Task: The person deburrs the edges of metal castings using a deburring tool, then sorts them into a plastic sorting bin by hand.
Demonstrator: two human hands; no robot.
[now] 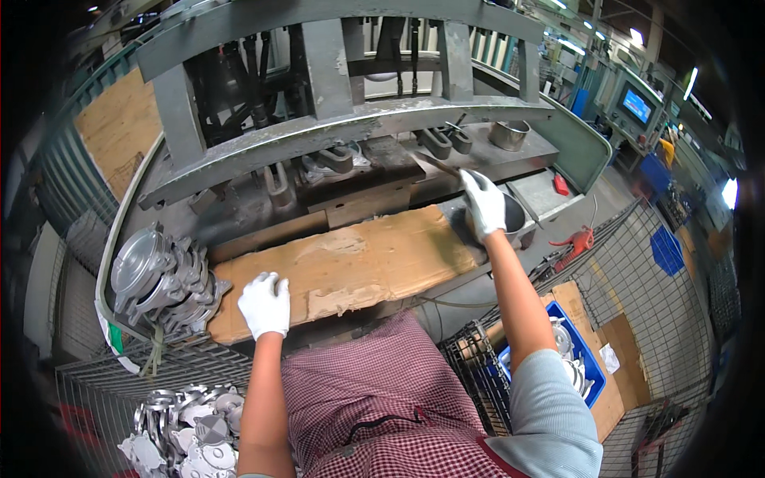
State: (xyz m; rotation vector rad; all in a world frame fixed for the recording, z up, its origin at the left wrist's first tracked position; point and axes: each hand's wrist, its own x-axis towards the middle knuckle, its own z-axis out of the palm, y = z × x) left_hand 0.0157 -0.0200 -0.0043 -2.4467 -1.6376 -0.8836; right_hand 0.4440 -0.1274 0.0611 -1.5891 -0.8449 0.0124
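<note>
My right hand point(484, 205), in a white glove, is closed on a thin, dark brown stick-like tool point(437, 164) that points left toward the press bed; its tip is too blurred to name. Just beside and below that hand is a round metal pot point(514, 213), partly hidden by it. My left hand point(265, 306), gloved too, rests on the left part of a worn cardboard sheet point(374, 259), its fingers slightly bent and apart, holding nothing. Left of it rises a stack of silvery cast metal parts point(147, 267).
A heavy grey press frame point(327, 72) spans the bed ahead, with metal clamps point(434, 142) below. Another metal pot point(510, 135) stands at the back right. Castings point(195, 434) fill a wire basket at lower left. A blue crate point(594, 370) holds more parts at lower right.
</note>
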